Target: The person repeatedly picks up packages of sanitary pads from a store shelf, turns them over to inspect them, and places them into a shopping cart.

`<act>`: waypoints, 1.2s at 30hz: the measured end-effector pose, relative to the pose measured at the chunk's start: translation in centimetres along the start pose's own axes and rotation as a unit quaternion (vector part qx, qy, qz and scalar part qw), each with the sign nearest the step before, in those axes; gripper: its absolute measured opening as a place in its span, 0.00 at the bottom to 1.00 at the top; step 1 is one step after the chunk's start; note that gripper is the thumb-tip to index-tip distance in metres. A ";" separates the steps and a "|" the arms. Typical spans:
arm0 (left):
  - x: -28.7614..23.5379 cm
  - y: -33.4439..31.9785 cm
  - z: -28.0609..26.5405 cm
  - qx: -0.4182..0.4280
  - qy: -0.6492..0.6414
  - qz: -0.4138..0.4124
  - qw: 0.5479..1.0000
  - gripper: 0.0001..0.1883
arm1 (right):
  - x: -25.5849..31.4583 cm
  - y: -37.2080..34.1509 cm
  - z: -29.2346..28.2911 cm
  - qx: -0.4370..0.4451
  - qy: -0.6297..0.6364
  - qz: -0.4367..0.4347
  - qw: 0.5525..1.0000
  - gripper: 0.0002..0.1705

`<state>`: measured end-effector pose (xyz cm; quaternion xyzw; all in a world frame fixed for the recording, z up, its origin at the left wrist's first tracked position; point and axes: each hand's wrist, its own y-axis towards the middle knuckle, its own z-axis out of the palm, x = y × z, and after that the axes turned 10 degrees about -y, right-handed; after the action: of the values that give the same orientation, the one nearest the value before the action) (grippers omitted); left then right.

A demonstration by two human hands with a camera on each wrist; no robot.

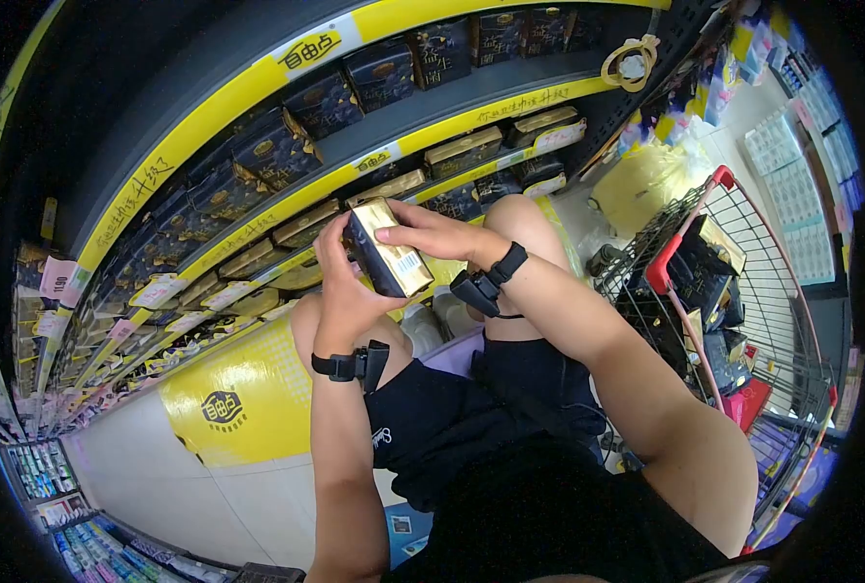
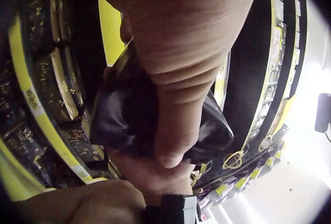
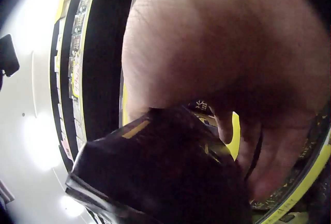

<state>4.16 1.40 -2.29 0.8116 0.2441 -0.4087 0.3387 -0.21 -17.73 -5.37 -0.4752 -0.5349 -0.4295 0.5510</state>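
Note:
Both hands hold a black-and-gold pack of sanitary pads (image 1: pixel 394 257) in front of the lower shelves, its gold side with a barcode facing up. My left hand (image 1: pixel 338 296) grips it from the left, fingers at its far end and thumb at its near end. From the right, my right hand (image 1: pixel 437 236) grips it too, its thumb lying on the gold face. In the left wrist view the thumb lies across the shiny black wrapping of the pack (image 2: pixel 126 115). In the right wrist view the dark pack (image 3: pixel 165 167) sits below the palm, partly hidden by it.
Shelves with yellow edge strips (image 1: pixel 374 158) carry rows of similar dark packs (image 1: pixel 379 73). A wire shopping cart (image 1: pixel 719 262) with red trim, loaded with packs, stands on the right. A yellow floor mat (image 1: pixel 248 408) lies left of the knees.

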 end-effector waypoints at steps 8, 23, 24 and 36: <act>0.0 0.0 0.0 -0.015 -0.011 -0.021 1.000 0.64 | 0.2 -0.6 0.4 0.007 0.014 -0.020 1.000 0.52; -0.5 0.6 1.4 -0.028 -0.007 0.037 0.999 0.61 | -2.5 0.4 0.3 0.046 0.179 -0.098 0.978 0.48; -0.2 0.4 1.5 -0.041 -0.074 0.014 0.996 0.58 | -2.2 0.5 0.7 0.070 0.237 -0.118 0.962 0.47; -0.2 0.0 0.1 -0.065 -0.127 -0.035 0.989 0.63 | -1.7 0.2 0.8 0.057 0.094 -0.035 0.993 0.39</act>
<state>4.03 1.33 -2.16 0.7203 0.2539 -0.5030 0.4047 -0.29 -17.00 -7.09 -0.3813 -0.5211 -0.4600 0.6094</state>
